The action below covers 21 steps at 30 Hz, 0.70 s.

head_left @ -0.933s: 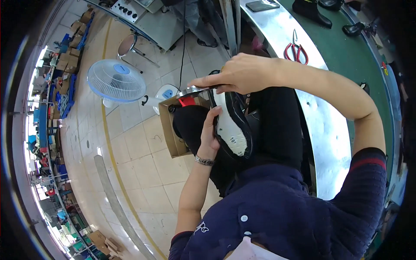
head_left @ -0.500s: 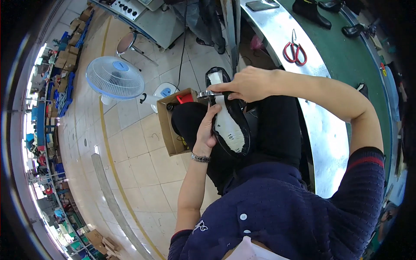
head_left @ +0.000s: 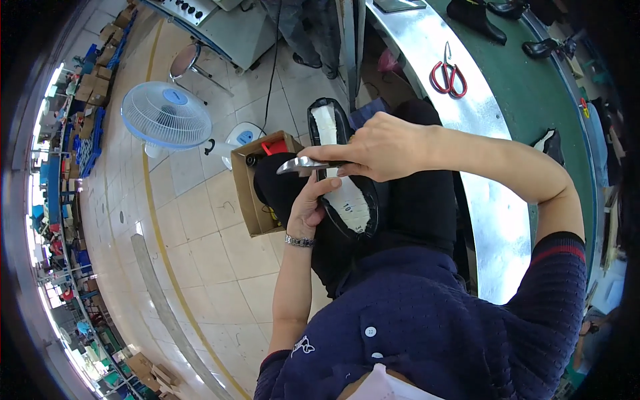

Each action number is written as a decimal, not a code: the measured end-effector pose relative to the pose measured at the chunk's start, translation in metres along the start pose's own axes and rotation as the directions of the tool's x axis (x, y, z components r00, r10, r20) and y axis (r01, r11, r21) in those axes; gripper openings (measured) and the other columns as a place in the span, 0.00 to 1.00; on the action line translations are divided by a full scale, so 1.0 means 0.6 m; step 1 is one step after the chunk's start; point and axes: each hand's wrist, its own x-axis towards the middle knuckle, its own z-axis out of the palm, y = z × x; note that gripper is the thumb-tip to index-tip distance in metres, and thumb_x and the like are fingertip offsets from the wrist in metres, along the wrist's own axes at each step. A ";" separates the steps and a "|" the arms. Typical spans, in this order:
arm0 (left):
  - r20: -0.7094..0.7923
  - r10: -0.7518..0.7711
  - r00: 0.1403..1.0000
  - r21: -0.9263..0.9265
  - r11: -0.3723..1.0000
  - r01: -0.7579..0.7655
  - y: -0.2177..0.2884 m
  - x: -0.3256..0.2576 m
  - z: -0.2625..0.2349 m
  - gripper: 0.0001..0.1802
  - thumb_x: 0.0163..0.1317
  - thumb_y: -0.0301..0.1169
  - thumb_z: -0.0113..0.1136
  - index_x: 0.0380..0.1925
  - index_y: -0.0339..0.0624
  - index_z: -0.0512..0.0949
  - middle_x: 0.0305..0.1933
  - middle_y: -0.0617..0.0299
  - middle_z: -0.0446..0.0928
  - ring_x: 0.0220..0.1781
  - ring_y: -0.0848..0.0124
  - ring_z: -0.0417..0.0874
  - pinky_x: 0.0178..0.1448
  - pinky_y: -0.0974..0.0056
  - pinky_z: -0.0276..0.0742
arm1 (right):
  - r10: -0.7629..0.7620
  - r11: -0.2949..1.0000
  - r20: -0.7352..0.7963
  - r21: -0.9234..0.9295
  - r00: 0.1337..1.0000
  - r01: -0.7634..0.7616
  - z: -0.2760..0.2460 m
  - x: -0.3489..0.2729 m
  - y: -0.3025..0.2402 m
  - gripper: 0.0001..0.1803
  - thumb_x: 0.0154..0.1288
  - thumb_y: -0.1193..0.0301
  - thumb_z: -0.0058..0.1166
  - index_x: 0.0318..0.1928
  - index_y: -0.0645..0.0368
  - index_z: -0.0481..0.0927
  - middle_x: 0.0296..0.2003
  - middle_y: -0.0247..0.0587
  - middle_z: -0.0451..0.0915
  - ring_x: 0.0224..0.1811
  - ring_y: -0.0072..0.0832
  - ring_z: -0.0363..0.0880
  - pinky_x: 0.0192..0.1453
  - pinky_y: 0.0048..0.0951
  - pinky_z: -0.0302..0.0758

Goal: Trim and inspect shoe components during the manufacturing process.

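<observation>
R hand (head_left: 381, 148) sits mid-frame, fingers curled tight round a metal tool (head_left: 303, 165) w/ its tip pointing to 9 o'clock. Just under it at 7 o'clock, L hand (head_left: 308, 207) cups the side of a black shoe (head_left: 347, 180), thumb up on the rim; grip closed on the shoe. Shoe lies sole-up on the lap, white insole board (head_left: 340, 173) showing, toe end toward 12 o'clock.

Outward at 9 o'clock: open cardboard box (head_left: 257, 193) on the tiled floor (head_left: 200, 233), red item inside, touching the knee. Further out at 10 o'clock a white standing fan (head_left: 167, 115) w/ blue hub, and a stool (head_left: 187, 61) past it. A yellow line (head_left: 150, 200) runs along the floor.

At 1–3 o'clock the bench (head_left: 540, 100) curves by: green top w/ shiny metal edge. Red-handled scissors (head_left: 448, 75) lie on the metal strip, black shoes (head_left: 477, 15) at 12–1 o'clock on the green, another dark piece (head_left: 550, 141) at 3 o'clock. Far L rim: stacked boxes & blue crates (head_left: 87, 133), blurry.
</observation>
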 end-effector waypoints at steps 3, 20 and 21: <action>-0.013 0.073 0.997 -0.028 0.997 -0.073 -0.031 -0.001 -0.014 0.36 0.57 0.34 0.66 0.65 0.44 0.63 0.56 0.63 0.73 0.58 0.68 0.75 0.64 0.59 0.70 | 0.104 0.992 0.161 -0.084 0.981 -0.092 -0.002 -0.003 0.002 0.32 0.69 0.61 0.50 0.72 0.43 0.56 0.16 0.44 0.76 0.20 0.41 0.78 0.25 0.36 0.71; -0.001 0.139 0.990 -0.457 0.881 -0.124 -0.101 -0.025 0.034 0.27 0.69 0.51 0.48 0.57 0.43 0.72 0.55 0.60 0.78 0.56 0.65 0.78 0.63 0.57 0.71 | 0.024 0.950 0.201 -0.309 0.979 0.040 -0.002 -0.059 -0.022 0.41 0.60 0.76 0.48 0.67 0.14 0.60 0.32 0.48 0.77 0.30 0.34 0.79 0.31 0.29 0.77; 0.001 0.140 0.990 -0.456 0.881 -0.124 -0.099 -0.025 0.040 0.27 0.69 0.51 0.48 0.57 0.43 0.72 0.55 0.60 0.78 0.56 0.65 0.78 0.63 0.57 0.71 | -0.005 0.951 0.197 -0.302 0.980 0.065 -0.006 -0.055 -0.018 0.41 0.60 0.76 0.48 0.67 0.14 0.61 0.33 0.49 0.78 0.29 0.34 0.80 0.30 0.28 0.77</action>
